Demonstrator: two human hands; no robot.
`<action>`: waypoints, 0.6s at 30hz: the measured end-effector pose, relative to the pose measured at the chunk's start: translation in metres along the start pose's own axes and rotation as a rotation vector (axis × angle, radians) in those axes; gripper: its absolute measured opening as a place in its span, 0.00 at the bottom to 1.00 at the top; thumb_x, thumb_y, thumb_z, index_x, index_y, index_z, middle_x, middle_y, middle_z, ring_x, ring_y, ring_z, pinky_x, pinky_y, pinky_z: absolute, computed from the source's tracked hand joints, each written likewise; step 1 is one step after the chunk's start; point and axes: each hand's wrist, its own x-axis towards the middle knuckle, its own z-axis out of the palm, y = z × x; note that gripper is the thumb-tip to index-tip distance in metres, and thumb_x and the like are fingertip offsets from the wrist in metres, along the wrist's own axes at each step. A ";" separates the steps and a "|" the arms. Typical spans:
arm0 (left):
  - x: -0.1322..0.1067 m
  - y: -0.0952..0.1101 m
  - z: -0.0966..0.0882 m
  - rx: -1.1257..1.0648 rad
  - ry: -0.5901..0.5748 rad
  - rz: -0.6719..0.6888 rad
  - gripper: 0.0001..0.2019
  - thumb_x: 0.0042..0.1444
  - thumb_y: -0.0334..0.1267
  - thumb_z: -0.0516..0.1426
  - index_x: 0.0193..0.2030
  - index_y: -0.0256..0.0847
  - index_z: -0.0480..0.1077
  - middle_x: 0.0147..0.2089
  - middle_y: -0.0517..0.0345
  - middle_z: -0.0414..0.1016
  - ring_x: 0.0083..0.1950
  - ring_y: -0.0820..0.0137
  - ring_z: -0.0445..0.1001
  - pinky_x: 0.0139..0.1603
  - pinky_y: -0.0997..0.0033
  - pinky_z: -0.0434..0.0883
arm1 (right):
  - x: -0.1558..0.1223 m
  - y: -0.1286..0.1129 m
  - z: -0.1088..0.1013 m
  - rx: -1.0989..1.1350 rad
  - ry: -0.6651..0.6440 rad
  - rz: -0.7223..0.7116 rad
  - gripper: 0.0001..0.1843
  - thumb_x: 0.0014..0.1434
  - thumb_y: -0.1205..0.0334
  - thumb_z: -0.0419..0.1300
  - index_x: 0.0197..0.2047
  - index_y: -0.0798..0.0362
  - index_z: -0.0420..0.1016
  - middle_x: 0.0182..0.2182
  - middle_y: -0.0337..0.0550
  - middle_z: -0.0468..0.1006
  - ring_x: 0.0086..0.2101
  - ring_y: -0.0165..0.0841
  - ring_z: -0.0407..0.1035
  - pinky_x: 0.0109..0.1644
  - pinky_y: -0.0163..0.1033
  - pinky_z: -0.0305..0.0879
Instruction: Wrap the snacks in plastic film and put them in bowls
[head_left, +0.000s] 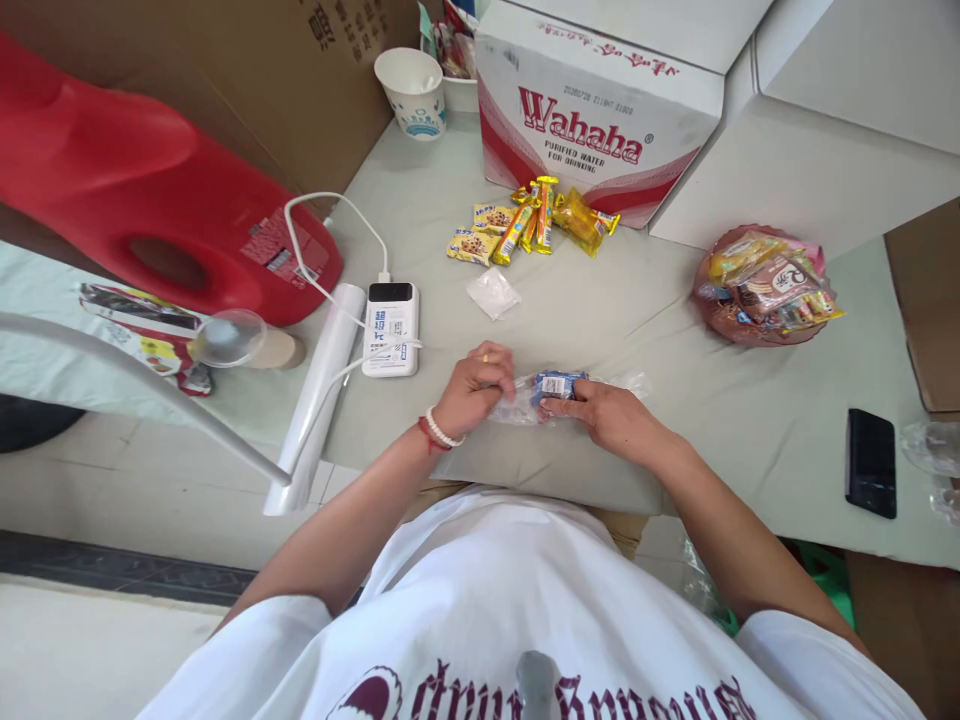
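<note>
Near the table's front edge lies a blue-wrapped snack packet with a white barcode label, in or on a clear plastic bag. My right hand grips the packet from the right, thumb and fingers on its near side. My left hand, with a ring and bracelets, is closed on the left end of the clear bag. Beyond my left hand sits a small white square packet. Farther back are several yellow snack packets in a loose pile.
A white power bank with cables and a plastic-wrap roll lie left, beside a large red jug. A Wahaha carton and paper cup stand behind. Right are a snack-filled bowl and a phone.
</note>
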 end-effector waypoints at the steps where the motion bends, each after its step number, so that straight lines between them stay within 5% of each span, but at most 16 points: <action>1: -0.008 -0.002 -0.003 -0.001 0.002 -0.032 0.11 0.48 0.31 0.53 0.18 0.45 0.70 0.25 0.55 0.70 0.43 0.60 0.72 0.53 0.56 0.69 | 0.000 0.002 0.003 0.043 0.018 -0.007 0.31 0.70 0.72 0.50 0.66 0.32 0.72 0.40 0.42 0.72 0.37 0.33 0.65 0.36 0.33 0.55; 5: -0.029 0.004 0.007 0.258 0.088 -0.210 0.13 0.59 0.41 0.53 0.26 0.42 0.72 0.34 0.50 0.74 0.46 0.57 0.73 0.57 0.51 0.68 | 0.000 0.001 0.009 0.128 0.084 0.000 0.30 0.69 0.72 0.51 0.65 0.34 0.74 0.41 0.43 0.72 0.39 0.34 0.66 0.38 0.33 0.57; 8: -0.032 0.013 0.024 0.559 0.255 -0.318 0.20 0.53 0.50 0.63 0.48 0.38 0.75 0.59 0.37 0.71 0.65 0.45 0.64 0.65 0.41 0.62 | -0.002 -0.001 0.010 0.167 0.098 0.023 0.29 0.69 0.71 0.51 0.65 0.35 0.75 0.43 0.43 0.73 0.41 0.34 0.67 0.39 0.34 0.59; 10: -0.032 0.019 0.027 0.628 0.206 -0.332 0.20 0.49 0.46 0.66 0.48 0.40 0.76 0.65 0.38 0.67 0.72 0.40 0.56 0.68 0.37 0.57 | -0.003 -0.003 0.010 0.190 0.101 0.034 0.29 0.69 0.71 0.50 0.66 0.36 0.74 0.43 0.43 0.73 0.40 0.34 0.67 0.40 0.34 0.60; 13: -0.033 0.030 0.023 0.496 0.147 -0.376 0.05 0.53 0.39 0.62 0.34 0.41 0.73 0.50 0.46 0.75 0.59 0.51 0.71 0.59 0.50 0.68 | -0.003 -0.005 0.012 0.210 0.116 0.054 0.29 0.69 0.71 0.51 0.65 0.37 0.75 0.43 0.44 0.73 0.41 0.35 0.67 0.40 0.35 0.61; 16: -0.027 0.045 0.024 0.155 0.128 -0.455 0.09 0.57 0.43 0.59 0.30 0.41 0.69 0.31 0.59 0.72 0.34 0.67 0.72 0.37 0.68 0.70 | 0.001 -0.011 0.014 0.197 0.111 0.068 0.27 0.68 0.71 0.52 0.64 0.38 0.76 0.41 0.44 0.72 0.39 0.35 0.66 0.39 0.35 0.61; 18: -0.016 0.054 0.034 -0.032 0.073 -0.464 0.10 0.60 0.45 0.58 0.32 0.41 0.72 0.28 0.61 0.73 0.30 0.70 0.71 0.33 0.71 0.68 | 0.003 -0.015 0.015 0.198 0.128 0.052 0.25 0.69 0.70 0.51 0.61 0.41 0.78 0.41 0.46 0.72 0.40 0.36 0.65 0.41 0.37 0.64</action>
